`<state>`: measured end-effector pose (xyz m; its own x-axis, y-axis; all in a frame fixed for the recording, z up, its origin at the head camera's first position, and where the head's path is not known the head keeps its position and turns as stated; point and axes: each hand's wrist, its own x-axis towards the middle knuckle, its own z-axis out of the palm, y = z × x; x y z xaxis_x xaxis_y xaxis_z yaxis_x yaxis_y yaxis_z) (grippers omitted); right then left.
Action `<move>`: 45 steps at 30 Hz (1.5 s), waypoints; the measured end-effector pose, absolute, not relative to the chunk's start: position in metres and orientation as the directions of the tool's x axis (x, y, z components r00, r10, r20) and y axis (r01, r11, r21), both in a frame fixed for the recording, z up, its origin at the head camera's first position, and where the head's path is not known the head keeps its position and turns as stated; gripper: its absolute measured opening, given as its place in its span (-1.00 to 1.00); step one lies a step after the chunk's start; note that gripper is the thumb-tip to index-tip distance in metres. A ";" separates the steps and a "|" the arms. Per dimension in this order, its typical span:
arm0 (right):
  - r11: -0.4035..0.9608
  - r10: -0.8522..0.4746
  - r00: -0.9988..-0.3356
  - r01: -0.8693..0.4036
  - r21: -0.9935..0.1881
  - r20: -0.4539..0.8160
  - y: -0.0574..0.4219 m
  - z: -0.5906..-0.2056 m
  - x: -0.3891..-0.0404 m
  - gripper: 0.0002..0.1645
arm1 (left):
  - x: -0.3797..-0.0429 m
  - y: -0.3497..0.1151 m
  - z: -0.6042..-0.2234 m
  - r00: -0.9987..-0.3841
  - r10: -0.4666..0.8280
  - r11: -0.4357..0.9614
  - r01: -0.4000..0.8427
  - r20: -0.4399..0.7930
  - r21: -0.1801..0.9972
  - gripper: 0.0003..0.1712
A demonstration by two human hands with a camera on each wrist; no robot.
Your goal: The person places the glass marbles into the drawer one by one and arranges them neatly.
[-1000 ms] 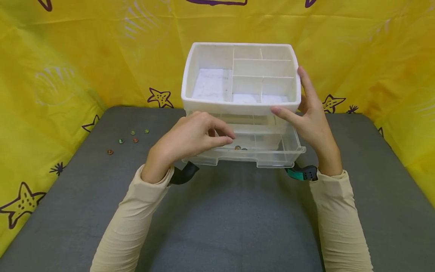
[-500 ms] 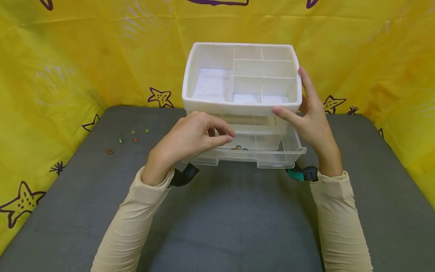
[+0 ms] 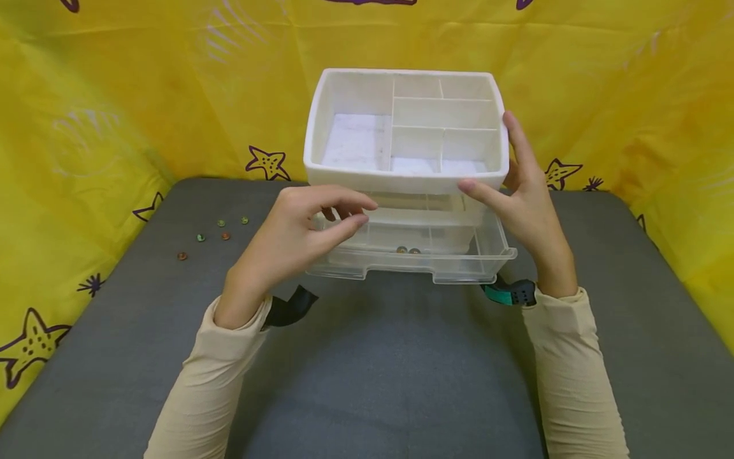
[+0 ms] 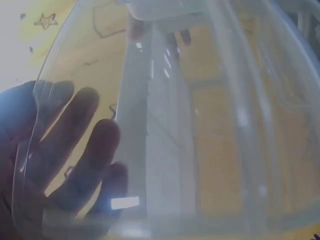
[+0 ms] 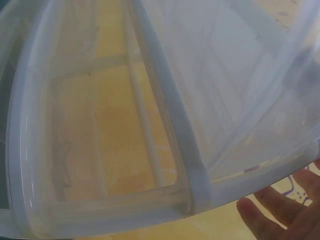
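Note:
A white plastic drawer organizer [image 3: 401,182] stands at the back of the table, its divided top tray facing up. Below, a clear drawer [image 3: 470,268] is pulled out toward me, with two marbles [image 3: 414,251] visible near its front wall. My left hand [image 3: 298,226] hovers over the drawer's left part, thumb and fingertips apart and nothing between them. Through clear plastic, the left wrist view shows its spread fingers [image 4: 102,142]. My right hand [image 3: 527,204] holds the organizer's upper right corner, thumb on the front and fingers along the side. The right wrist view shows those fingers [image 5: 272,210] beside the edge.
Several small marbles [image 3: 225,236] in green and orange lie on the grey tabletop [image 3: 367,382] left of the organizer. A yellow cloth [image 3: 229,95] with starfish drawings hangs right behind the table and along both sides.
My left hand has drawn back to the left, and its thumb and fingertips have parted. Marbles in the drawer have shifted slightly. My right hand stays on the organizer's corner.

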<state>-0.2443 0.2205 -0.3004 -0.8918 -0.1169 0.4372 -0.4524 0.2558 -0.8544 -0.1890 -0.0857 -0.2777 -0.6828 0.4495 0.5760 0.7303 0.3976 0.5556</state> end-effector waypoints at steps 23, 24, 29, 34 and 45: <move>0.248 -0.115 -0.889 -0.458 -0.854 0.444 0.219 -0.301 -0.244 0.16 | -0.183 -0.136 -0.285 -0.673 0.271 0.458 0.719 0.689 0.522 -0.75; 0.252 -0.114 -0.888 -0.459 -0.852 0.445 0.219 -0.301 -0.244 0.16 | -0.182 -0.137 -0.285 -0.673 0.267 0.466 0.717 0.690 0.519 -0.74; 0.261 -0.114 -0.888 -0.460 -0.849 0.446 0.219 -0.301 -0.245 0.16 | -0.184 -0.143 -0.285 -0.672 0.258 0.497 0.708 0.694 0.502 -0.75; 0.255 -0.114 -0.885 -0.465 -0.848 0.451 0.220 -0.302 -0.244 0.16 | -0.186 -0.149 -0.288 -0.670 0.252 0.512 0.705 0.698 0.492 -0.73; 0.235 -0.111 -0.887 -0.462 -0.855 0.448 0.218 -0.304 -0.245 0.17 | -0.194 -0.175 -0.299 -0.694 0.250 0.603 0.657 0.676 0.452 -0.69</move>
<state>-0.2450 0.2176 -0.3037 -0.8869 -0.1110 0.4484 -0.4618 0.2346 -0.8554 -0.1939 -0.1745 -0.2991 -0.6935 0.2497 0.6758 0.6574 0.6031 0.4518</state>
